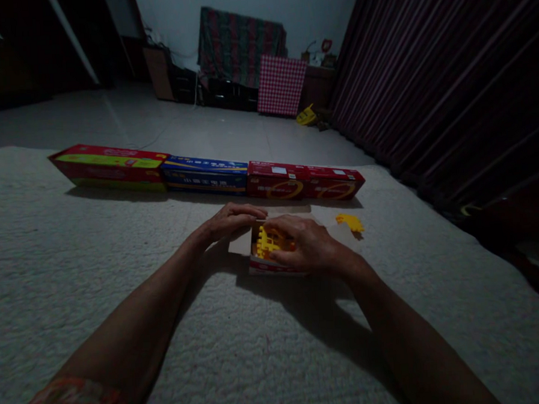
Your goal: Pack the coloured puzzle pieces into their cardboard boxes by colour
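A small open cardboard box [277, 266] with a red and white front stands on the pale quilted cover, its flaps folded out. My left hand [232, 221] is at its far left corner, fingers bent over the rim; the thumb is hard to see. Inside the box is a yellow plastic piece [266, 243] with notched edges and a grid of openings. My right hand [305, 243] reaches in from the right, thumb and fingers closed around this piece and partly hiding it. Another yellow notched piece [350, 223] lies on the cover to the right, beyond a flap.
Behind the small box runs a row of long cartons: a red and yellow-green one [114, 168], a blue one [207, 176] and two red ones [275, 180]. Dark curtains [426, 79] hang at the right. A cloth-covered cabinet [238, 47] stands by the far wall.
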Available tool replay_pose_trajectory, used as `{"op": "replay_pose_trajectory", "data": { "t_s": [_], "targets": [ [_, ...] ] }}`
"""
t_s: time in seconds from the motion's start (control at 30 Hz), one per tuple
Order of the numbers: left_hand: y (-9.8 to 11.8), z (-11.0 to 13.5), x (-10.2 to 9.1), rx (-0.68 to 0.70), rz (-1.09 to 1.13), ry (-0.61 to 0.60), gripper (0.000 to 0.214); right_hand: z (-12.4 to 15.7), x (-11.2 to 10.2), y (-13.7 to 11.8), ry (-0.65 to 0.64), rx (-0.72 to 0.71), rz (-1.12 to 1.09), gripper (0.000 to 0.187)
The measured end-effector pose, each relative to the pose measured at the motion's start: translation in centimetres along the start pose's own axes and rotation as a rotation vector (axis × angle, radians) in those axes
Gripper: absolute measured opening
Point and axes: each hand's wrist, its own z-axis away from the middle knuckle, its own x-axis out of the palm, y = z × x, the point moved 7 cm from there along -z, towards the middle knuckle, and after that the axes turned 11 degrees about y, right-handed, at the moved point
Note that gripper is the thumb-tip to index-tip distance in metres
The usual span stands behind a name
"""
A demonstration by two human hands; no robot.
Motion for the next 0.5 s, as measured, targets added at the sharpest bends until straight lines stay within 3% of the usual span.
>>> {"op": "replay_pose_trajectory", "data": {
  "t_s": [0.27, 0.5],
  "targets": [
    [-1.4, 0.0, 0.1, -0.109, 0.14, -0.037, 0.031, 0.3, 0.0, 0.1, -0.047, -0.015, -0.014, 0.048],
    [-1.1, 0.1, 0.0, -0.097, 0.094, -0.045, 0.031, 0.5, -0.9, -0.5, -0.052, -0.067, -0.037, 0.038]
  ]
}}
